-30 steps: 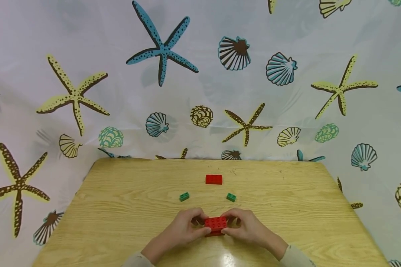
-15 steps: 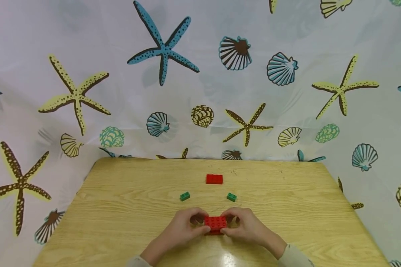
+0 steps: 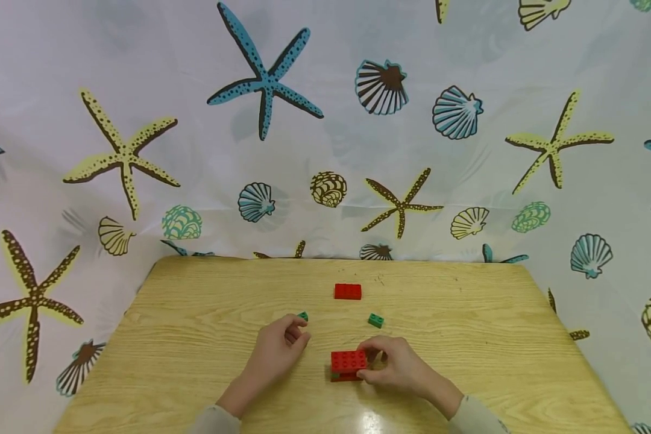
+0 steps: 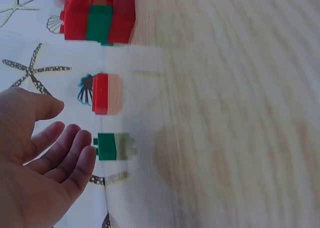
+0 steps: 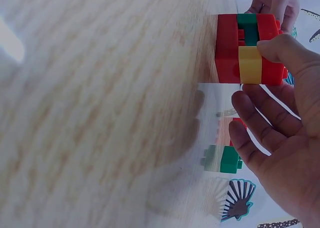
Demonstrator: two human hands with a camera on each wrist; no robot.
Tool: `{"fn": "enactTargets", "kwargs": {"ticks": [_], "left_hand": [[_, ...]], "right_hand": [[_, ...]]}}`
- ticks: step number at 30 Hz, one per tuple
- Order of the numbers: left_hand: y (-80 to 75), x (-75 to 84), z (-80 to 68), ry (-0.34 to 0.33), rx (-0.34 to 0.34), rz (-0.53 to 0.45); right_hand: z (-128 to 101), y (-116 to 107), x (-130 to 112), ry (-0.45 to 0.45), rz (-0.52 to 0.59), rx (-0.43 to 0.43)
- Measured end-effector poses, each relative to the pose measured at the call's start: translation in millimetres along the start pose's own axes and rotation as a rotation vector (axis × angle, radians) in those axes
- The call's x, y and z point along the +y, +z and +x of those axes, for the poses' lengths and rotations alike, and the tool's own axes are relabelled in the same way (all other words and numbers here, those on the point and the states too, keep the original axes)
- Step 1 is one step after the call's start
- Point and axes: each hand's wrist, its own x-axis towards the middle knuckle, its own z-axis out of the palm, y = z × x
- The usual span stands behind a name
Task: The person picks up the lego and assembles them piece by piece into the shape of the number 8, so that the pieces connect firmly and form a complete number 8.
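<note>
Stacked block piece (image 3: 349,364) sits on the bench (image 3: 195,361), near the front edge, about centre. Red plate on top and bottom, with green and yellow blocks between, seen in the right wrist view (image 5: 248,48). Right hand (image 3: 395,367) grips it from its right side, thumb on the yellow part, other fingers (image 5: 260,113) loosely curved beside the stack. Left hand (image 3: 278,349) is off the stack, to its left, fingers (image 4: 65,148) relaxed and lightly bent, grasping nothing. It's right next to a small green block (image 3: 303,316) on the bench; the fingertips partly cover the block in the head view, and the left wrist view shows it just beside the fingertips (image 4: 112,146), contact unclear. Second small green block (image 3: 375,320) lies just behind the right hand, apart from it. Loose red block (image 3: 348,292) lies farther back, mid bench. Starfish and shell curtain (image 3: 325,120) hangs behind the bench.
</note>
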Motion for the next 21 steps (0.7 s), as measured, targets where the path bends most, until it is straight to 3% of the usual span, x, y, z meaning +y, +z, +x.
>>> {"fn": "enactTargets", "kwargs": {"ticks": [6, 21], "left_hand": [[-6.4, -11.8, 8.6, 0.011, 0.093, 0.101], [-6.5, -26.0, 24.0, 0.036, 0.021, 0.214]], "right_hand": [[1, 0, 1, 0.010, 0.001, -0.006], [1, 0, 0, 0.000, 0.003, -0.009]]}}
